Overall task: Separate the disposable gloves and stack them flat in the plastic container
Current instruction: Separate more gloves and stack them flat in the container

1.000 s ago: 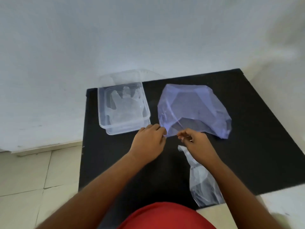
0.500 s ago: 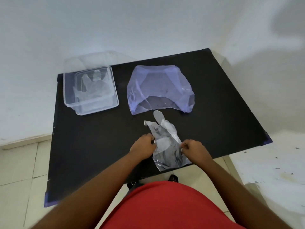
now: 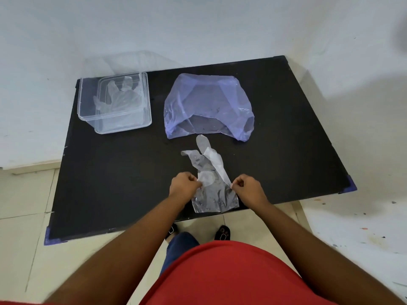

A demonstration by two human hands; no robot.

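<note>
Landmark: the matte black rectangular surface (image 3: pixel 110 172), seen from above, with purple tape at its near corners.
Count of containers: one clear, rectangular plastic container (image 3: pixel 147 102), at the far left corner of the surface.
Count of bags: one crumpled, translucent lilac plastic bag (image 3: pixel 207 102), at the far middle of the surface, just right of the container, its mouth turned toward the near edge.
Count of gloves: one thin, clear, disposable plastic glove (image 3: pixel 211 188) held at the near middle of the surface; in the container at least one more flat clear glove (image 3: pixel 120 99), fingers pointing to the far edge. How many lie stacked there I cannot tell.
Held glove, looks: wrinkled, glossy, see-through; cuff at the near edge of the surface, fingers reaching toward the bag; some fingers folded over one another.
Left hand (image 3: pixel 184 187): fingers curled, pinching the glove's left edge.
Right hand (image 3: pixel 248 189): fingers curled, pinching the glove's right edge.
Hands, relation: both over the near edge of the surface, the glove between them.
</note>
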